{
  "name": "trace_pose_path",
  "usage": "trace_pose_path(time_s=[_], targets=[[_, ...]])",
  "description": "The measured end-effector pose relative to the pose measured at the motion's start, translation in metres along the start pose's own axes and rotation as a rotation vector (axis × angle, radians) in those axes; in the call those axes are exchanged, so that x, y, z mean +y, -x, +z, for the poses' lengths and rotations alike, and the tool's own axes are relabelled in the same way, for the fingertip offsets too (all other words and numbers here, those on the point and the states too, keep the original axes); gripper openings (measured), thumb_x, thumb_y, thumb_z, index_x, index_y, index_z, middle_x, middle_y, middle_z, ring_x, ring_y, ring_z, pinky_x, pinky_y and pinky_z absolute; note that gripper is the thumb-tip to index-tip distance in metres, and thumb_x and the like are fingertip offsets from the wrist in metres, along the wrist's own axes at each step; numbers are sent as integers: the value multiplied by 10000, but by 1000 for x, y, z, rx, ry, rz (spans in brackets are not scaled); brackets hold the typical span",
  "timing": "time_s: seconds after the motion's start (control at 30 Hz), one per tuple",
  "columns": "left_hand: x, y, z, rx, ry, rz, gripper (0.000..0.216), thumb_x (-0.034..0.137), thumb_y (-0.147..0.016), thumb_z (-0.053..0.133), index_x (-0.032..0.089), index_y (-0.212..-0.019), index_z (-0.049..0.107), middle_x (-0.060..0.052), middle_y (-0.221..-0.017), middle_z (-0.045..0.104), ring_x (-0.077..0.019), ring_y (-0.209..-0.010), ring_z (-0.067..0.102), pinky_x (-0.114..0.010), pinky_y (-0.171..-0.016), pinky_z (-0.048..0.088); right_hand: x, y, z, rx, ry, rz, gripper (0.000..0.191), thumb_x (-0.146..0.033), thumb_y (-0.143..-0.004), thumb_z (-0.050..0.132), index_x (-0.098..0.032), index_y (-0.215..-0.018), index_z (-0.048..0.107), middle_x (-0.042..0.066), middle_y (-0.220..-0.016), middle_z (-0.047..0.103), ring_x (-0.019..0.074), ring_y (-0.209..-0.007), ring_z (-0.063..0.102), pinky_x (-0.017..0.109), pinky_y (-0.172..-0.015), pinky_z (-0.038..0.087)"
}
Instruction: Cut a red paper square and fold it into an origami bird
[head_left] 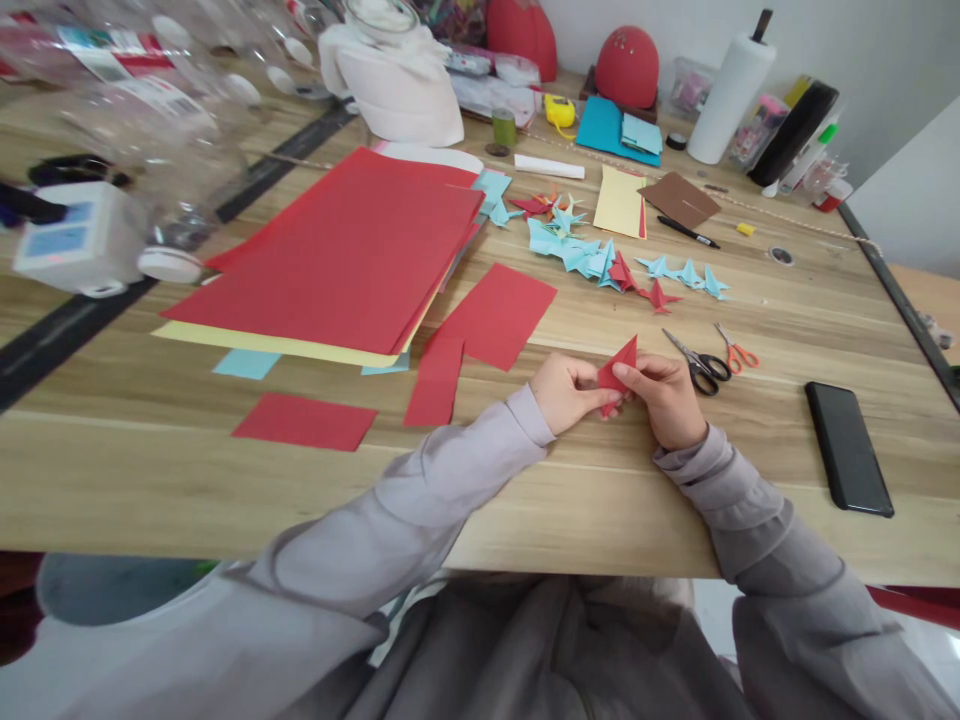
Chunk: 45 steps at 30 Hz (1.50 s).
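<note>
Between my two hands is a small piece of folded red paper (618, 366), its pointed tip upward. My left hand (564, 394) pinches its lower left side with thumb and fingers. On the right side, my right hand (666, 395) presses its thumb onto the paper's face, fingers behind it. Beyond my hands lie several folded paper cranes, light blue (592, 258) and red (659, 297). Black-handled scissors (705, 370) and small orange-handled scissors (739, 352) rest just right of my right hand. Loose red paper pieces (502, 315) lie to the left.
A stack of large red sheets (337, 260) covers the left middle of the table. Plastic bottles (142, 120) crowd the far left. A phone (847, 447) lies at the right. Toward the back are a yellow tape measure (559, 111), a black marker (688, 232) and a white roll (731, 95).
</note>
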<state>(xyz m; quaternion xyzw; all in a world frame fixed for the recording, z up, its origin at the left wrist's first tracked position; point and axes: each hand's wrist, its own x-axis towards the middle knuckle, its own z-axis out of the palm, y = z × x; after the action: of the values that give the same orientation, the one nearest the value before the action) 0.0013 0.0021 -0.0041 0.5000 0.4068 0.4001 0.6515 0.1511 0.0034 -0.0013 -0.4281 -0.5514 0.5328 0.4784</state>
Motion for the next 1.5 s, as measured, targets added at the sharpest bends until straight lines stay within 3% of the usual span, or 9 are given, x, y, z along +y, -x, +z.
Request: trace_pose_path(time_s=[0.13, 0.37, 0.53, 0.73, 1.07, 1.37, 1.5], targets=[[-2, -1, -1, -1, 105, -77, 238, 227, -474, 867, 113, -597, 697, -54, -577, 693, -145, -524, 654, -277, -558, 570, 6, -2, -3, 63, -15, 9, 307, -396, -711, 748, -191, -516, 627, -25, -508, 530, 88, -474, 449, 249, -467, 356], [0, -1, -1, 14, 205, -172, 362, 216, -383, 900, 100, -669, 712, -58, -631, 715, -181, -591, 694, -304, -607, 602, 9, -3, -4, 109, -76, 31, 337, -399, -708, 750, -185, -495, 602, -24, -496, 522, 85, -472, 440, 243, -460, 339], [7, 0, 2, 54, 190, -260, 282, 158, -464, 884, 75, -619, 664, -57, -530, 672, -170, -500, 669, -276, -529, 584, 9, -3, -4, 162, -81, 43, 306, -437, -687, 754, -188, -549, 642, -31, -494, 528, 81, -456, 431, 236, -443, 334], [10, 2, 3, 43, 131, -228, 192, 49, -562, 809, 77, -599, 622, -25, -447, 626, -159, -415, 629, -243, -428, 541, 9, -3, -3, 166, -99, 48, 308, -434, -685, 754, -183, -541, 649, -35, -475, 530, 75, -448, 420, 232, -445, 325], [12, 3, 3, 31, 136, -147, 155, 0, -570, 761, 79, -601, 632, -5, -492, 647, -131, -367, 608, -180, -361, 480, 11, -4, -4, 186, -170, 66, 272, -410, -687, 763, -182, -567, 674, -30, -492, 556, 82, -461, 445, 233, -455, 338], [7, 5, 6, 25, 83, -114, 182, 15, -539, 773, 86, -629, 632, 11, -458, 616, -120, -356, 586, -183, -362, 463, 14, -4, -4, 181, -83, 37, 360, -481, -732, 705, -187, -536, 639, -25, -496, 546, 100, -477, 455, 254, -471, 363], [8, 5, 5, -57, 109, -108, 276, 95, -490, 832, 86, -715, 672, -13, -542, 667, -123, -433, 614, -221, -432, 519, 13, -4, -5, 191, -83, 45, 359, -478, -734, 705, -186, -538, 632, -24, -510, 548, 103, -483, 462, 258, -478, 372]])
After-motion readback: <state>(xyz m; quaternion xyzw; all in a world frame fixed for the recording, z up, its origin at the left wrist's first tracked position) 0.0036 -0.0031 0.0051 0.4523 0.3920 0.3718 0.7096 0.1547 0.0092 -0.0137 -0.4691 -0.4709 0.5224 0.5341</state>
